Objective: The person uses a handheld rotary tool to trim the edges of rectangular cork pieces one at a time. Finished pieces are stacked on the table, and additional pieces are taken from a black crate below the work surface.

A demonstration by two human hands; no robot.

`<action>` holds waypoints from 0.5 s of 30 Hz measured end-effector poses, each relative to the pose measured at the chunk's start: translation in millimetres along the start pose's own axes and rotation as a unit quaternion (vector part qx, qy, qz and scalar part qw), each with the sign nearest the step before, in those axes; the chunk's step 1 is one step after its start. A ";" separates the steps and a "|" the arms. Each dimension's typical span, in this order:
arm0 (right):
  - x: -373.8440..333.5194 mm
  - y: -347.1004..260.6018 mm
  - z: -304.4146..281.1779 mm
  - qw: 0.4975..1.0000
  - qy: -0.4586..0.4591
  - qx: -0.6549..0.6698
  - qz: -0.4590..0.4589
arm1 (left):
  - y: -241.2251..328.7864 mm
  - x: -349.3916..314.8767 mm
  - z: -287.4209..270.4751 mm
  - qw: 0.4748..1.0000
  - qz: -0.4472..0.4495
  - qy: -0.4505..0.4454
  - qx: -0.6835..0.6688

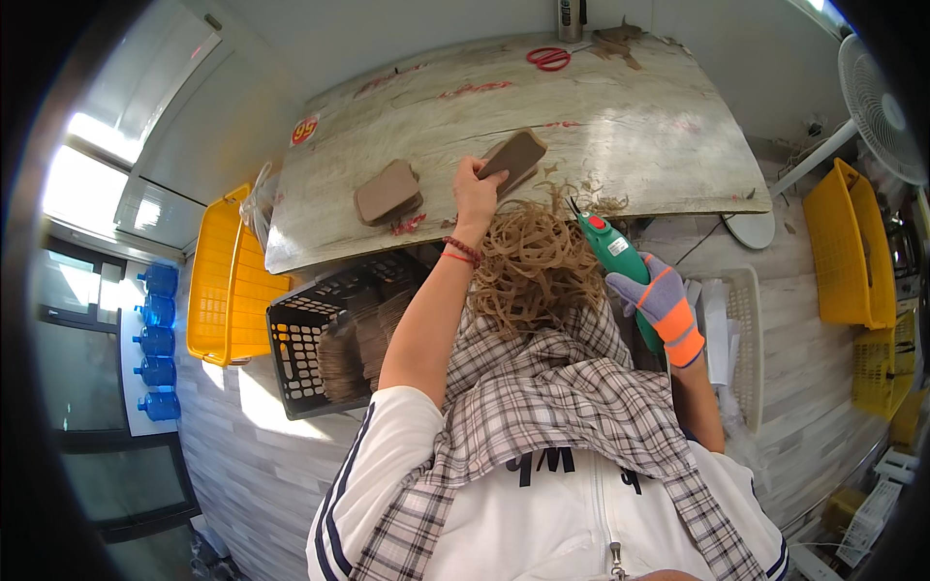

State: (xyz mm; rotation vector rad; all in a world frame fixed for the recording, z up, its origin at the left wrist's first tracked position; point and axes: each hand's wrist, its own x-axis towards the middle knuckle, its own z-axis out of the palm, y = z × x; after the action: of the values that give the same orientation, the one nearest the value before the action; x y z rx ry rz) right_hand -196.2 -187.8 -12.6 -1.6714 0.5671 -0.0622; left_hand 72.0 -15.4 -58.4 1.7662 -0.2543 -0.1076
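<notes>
At far left, blue water jugs (pixel 156 341) in a column, then a yellow basket (pixel 205 300) and a black crate (pixel 282 363) of stacked brown pieces (pixel 339 363). On the wood-patterned table (pixel 426 121), a small brown stack (pixel 385 191); to its right, brown pads (pixel 518 155) gripped in the bare left hand (pixel 477 191). Between the arms, at the table's near edge, tangled brown strips (pixel 536 257). Beside them, a green power cutter (pixel 612 248), grasped in the gloved right hand (pixel 664 302). Farther right, a white fan (pixel 880 108) above another yellow basket (pixel 852 276).
</notes>
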 end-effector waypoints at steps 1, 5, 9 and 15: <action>1.3 -0.9 1.0 1.000 0.002 -0.006 -0.009 | 1.6 -1.2 1.3 0.988 -0.063 -0.004 -0.144; -1.2 -21.1 4.2 0.999 0.038 -0.001 -0.017 | 59.6 -40.1 23.8 0.849 -0.053 -0.006 -0.526; -2.3 -33.9 11.1 0.998 0.051 0.012 -0.032 | 74.5 -54.4 41.8 0.763 -0.117 0.025 -0.635; -7.4 -39.4 17.9 0.996 0.062 0.041 -0.056 | 78.4 -63.0 55.6 0.738 -0.114 0.009 -0.666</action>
State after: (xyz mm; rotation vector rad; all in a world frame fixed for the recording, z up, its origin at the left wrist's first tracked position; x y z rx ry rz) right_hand -183.3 -165.8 23.0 -1.6261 0.5569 -0.2686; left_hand -9.7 -69.0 2.1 0.3315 0.0867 -0.3491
